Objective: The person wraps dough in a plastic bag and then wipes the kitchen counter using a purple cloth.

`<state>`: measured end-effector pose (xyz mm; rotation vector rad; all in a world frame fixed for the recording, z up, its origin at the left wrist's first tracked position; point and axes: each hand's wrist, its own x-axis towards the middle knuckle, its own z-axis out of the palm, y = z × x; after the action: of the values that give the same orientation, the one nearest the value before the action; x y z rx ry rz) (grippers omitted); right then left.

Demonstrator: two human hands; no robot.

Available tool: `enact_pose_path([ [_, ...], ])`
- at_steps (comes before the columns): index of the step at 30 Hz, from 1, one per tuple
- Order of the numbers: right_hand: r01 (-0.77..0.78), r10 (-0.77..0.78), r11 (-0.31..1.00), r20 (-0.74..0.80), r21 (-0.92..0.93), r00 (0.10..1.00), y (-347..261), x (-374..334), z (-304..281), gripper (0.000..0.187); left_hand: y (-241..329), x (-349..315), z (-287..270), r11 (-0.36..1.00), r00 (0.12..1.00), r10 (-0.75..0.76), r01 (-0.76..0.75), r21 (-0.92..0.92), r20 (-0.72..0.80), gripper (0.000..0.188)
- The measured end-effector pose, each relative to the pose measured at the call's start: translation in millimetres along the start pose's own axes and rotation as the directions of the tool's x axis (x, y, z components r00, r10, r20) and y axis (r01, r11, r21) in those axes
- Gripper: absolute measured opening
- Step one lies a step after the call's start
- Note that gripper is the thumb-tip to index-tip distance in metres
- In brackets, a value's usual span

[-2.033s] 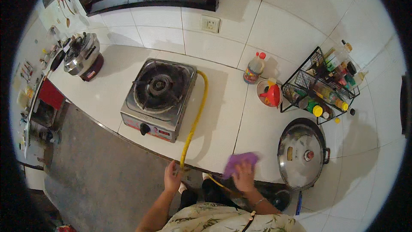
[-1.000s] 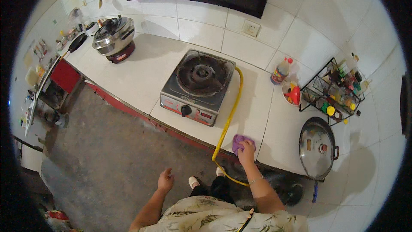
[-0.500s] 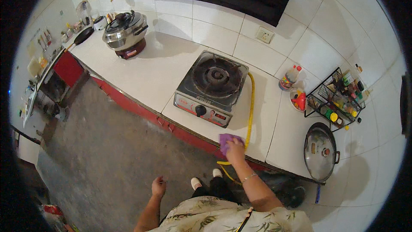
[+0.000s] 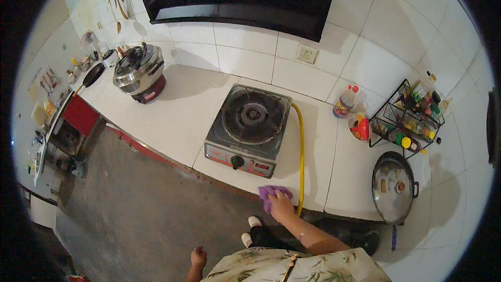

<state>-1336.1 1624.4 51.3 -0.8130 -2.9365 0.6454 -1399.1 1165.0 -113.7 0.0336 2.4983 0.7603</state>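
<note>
A purple cloth lies bunched under my right hand, whose fingers are pressed on it at the counter's front edge. Just beyond it stands a single-burner gas stove with a black knob on its front. From the stove's right side a yellow gas hose runs down over the counter edge, close beside my right hand. My left hand hangs low over the floor, fingers curled in, with nothing visible in them.
On the white counter a steel electric pot stands to the left. At the right are a sauce bottle, a bowl with a red funnel, a black spice rack and a lidded wok. A black range hood overhangs the back.
The view has shifted, so the counter sits lower in it. My right hand stays with the cloth by the front edge, the cloth now flatter on the countertop. My left hand appears lower.
</note>
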Motion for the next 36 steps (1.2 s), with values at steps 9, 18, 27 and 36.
enact_pose_path([
  [9, 0.245, -0.248, 0.969, -0.138, -0.036, 0.959, -12.5, 21.5, 15.6, 0.033, 146.2, 85.0, -25.3, 0.975, 0.999, -0.015, 0.023, -0.223, 0.035, 0.034],
  [18, 0.415, -0.414, 0.909, 0.149, 0.024, 0.898, -110.7, 106.2, 57.6, 0.047, 264.8, 64.2, -94.7, 0.863, 0.891, 0.449, -0.451, -0.228, -0.065, 0.052],
  [27, 0.462, -0.399, 0.876, 0.333, -0.135, 0.854, -250.7, 209.5, 101.8, 0.062, 267.0, 173.4, -150.5, 0.7, 0.716, 0.687, -0.698, -0.151, -0.124, 0.066],
  [36, 0.144, -0.144, 0.989, 0.138, 0.009, 0.98, -286.7, 285.0, 111.6, 0.066, 252.3, 236.4, -230.8, 0.686, 0.684, 0.727, -0.727, 0.032, -0.05, 0.069],
])
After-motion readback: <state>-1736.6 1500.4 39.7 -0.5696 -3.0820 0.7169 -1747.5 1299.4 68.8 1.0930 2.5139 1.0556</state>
